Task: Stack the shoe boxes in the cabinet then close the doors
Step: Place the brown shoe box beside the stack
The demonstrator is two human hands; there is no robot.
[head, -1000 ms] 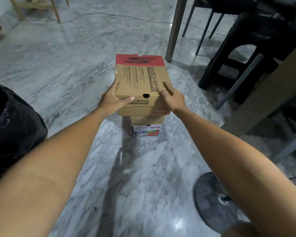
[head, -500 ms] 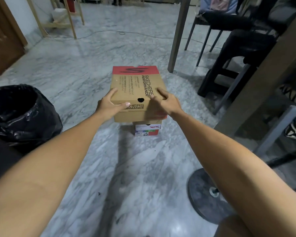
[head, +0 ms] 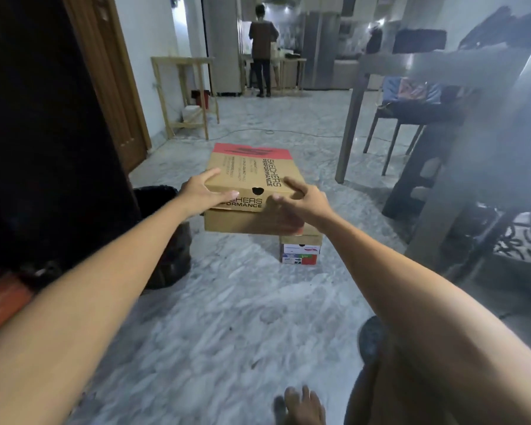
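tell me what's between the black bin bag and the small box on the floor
Only bare marble floor lies between the black bin bag and the small box, in the head view.

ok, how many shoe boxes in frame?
2 clearly: the Skechers box held up in both hands, and a smaller box on the floor behind it. More may be hidden behind the held box.
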